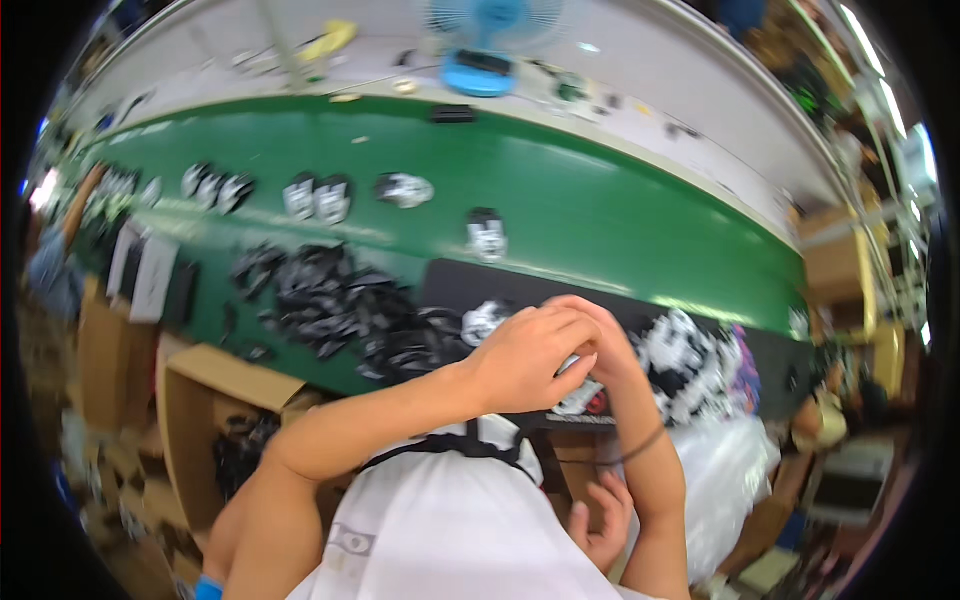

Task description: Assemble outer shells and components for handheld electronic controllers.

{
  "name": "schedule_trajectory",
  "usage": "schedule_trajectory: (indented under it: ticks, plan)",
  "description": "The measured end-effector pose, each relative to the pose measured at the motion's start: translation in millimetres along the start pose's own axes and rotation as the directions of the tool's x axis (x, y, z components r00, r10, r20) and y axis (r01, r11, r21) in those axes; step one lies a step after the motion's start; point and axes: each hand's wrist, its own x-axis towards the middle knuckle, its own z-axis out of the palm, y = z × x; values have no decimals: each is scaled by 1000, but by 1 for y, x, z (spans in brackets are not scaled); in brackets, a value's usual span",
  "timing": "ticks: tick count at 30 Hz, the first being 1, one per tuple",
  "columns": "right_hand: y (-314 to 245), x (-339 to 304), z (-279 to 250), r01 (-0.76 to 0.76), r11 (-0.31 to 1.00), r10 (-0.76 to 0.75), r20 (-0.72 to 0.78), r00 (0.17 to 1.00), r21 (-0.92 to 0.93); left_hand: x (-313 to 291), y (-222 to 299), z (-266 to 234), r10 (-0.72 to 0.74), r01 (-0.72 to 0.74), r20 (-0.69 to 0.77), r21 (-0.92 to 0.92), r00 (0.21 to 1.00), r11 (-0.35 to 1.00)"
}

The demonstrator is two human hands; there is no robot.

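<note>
My left hand (535,357) and my right hand (598,335) meet above the front edge of the black mat (455,285). Both have bent, closed fingers, and what they grip is mostly hidden. Just below them shows a small black-and-white piece with a red spot (594,403); whether it is held or lies on the mat I cannot tell. A white-and-black piece (482,323) lies beside my left hand. To the right of my right hand is a heap of white-and-black pieces (682,360). Another hand (605,520), its arm hidden, shows beside my right forearm.
A heap of black pieces (335,300) covers the green table (590,190) at left. Several rounded black-and-white pieces (487,236) stand in a row behind. A blue fan (480,70) is at the back. Cardboard box (225,370) lower left, clear plastic bag (715,480) lower right.
</note>
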Motion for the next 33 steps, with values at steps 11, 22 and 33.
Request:
schedule_trajectory:
  ticks: [11, 22, 33]
  plan:
    - [23, 57, 105, -369, 824, 566, 580, 586, -431, -182, 34, -124, -337, 781, 709, -599, 620, 177]
    - [-18, 35, 142, 124, 823, 356, 673, 648, -555, -100, 36, -168, 757, 166, 94, -986, 647, -19]
    - [19, 54, 145, -113, 819, 482, 570, 666, -562, -120, -69, -92, -425, 708, 580, -450, 695, 544]
